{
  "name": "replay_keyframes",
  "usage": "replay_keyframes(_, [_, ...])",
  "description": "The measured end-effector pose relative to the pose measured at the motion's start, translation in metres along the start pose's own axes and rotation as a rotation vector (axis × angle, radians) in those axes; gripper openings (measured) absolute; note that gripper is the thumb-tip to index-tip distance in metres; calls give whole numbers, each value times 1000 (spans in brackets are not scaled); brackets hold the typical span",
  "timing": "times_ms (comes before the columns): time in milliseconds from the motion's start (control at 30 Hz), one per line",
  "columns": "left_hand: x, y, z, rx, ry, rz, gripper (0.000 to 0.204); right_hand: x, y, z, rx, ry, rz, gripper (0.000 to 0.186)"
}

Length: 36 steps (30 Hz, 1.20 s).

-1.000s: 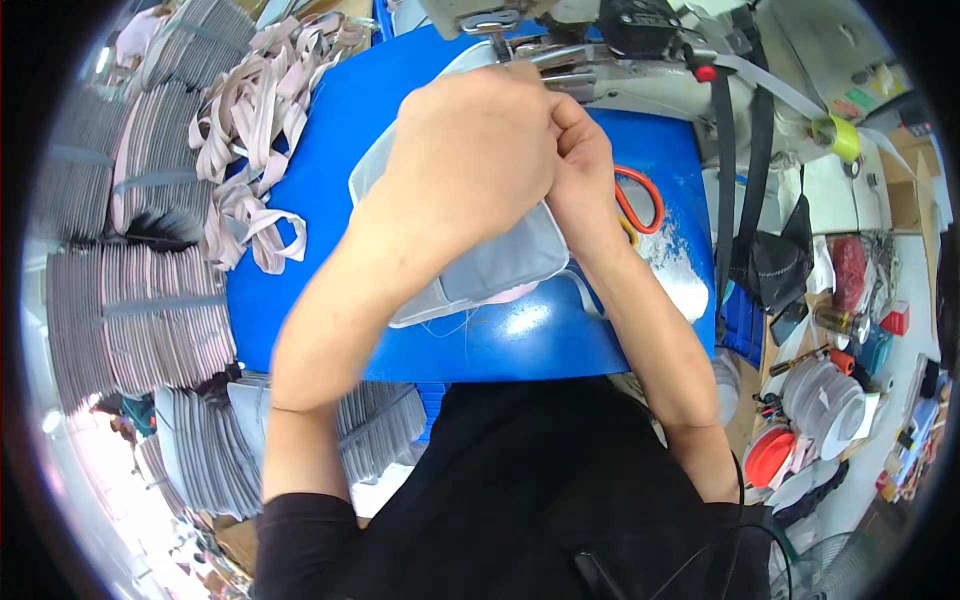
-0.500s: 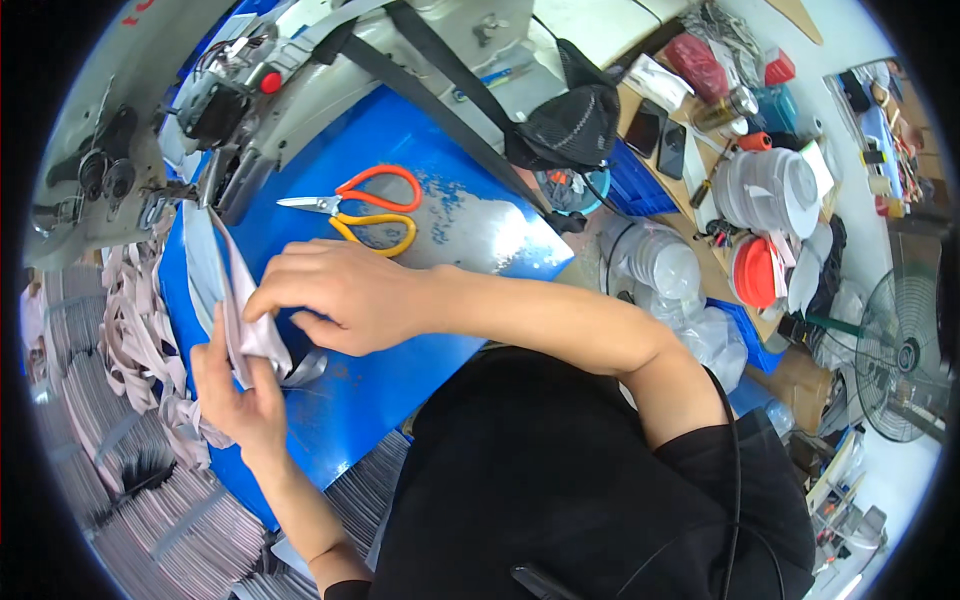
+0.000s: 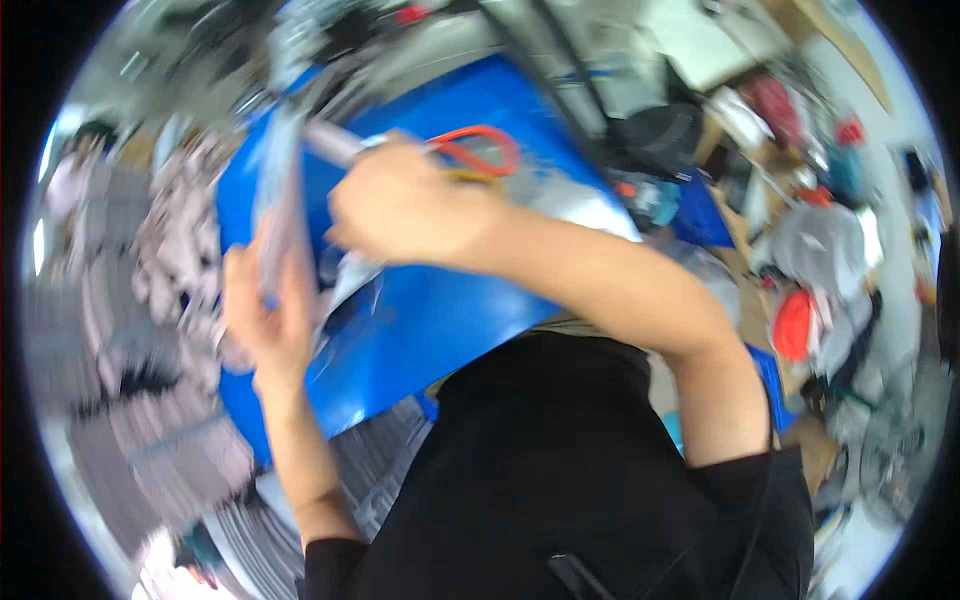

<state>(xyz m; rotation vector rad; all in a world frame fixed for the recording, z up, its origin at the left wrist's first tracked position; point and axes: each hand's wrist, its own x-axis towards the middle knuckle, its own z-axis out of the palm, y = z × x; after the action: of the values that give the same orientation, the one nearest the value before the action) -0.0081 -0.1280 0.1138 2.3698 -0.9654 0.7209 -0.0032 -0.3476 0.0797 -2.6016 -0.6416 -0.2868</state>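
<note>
A grey and pale pink fabric piece point(image 3: 282, 195) hangs lengthwise below the sewing machine point(image 3: 340, 55), blurred by motion. My left hand point(image 3: 268, 315) grips it at its lower part, with fingers curled along it. My right hand point(image 3: 400, 200) is to the right of it, bent at the fingers among loose fabric; its fingertips are smeared, so what it holds is unclear. Scissors with orange and yellow handles point(image 3: 505, 150) lie on the blue table top point(image 3: 420, 340) just beyond that hand, partly hidden by it.
Bundled stacks of grey-pink pieces point(image 3: 155, 450) and loose pale straps point(image 3: 175, 230) crowd the left. Black straps point(image 3: 565, 70) hang from the machine. A cluttered wooden shelf with white spools point(image 3: 815, 245), a red round lid point(image 3: 793, 325) and a fan point(image 3: 890, 440) are on the right.
The view has swung since a second ago, when both hands were together at the needle. Since half a second ago my right hand has shifted rightward from the fabric's face.
</note>
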Motion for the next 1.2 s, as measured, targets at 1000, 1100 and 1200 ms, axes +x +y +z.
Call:
replay_keyframes(1000, [57,-11,30,14,-354,298,53,0,8,32,1546,401,499,26])
replay_keyframes(1100, [70,-24,33,-6,-339,311,50,19,12,32,1616,413,526,26])
replay_keyframes(1200, [81,-37,38,6,-337,287,48,35,11,33,1684,494,578,25])
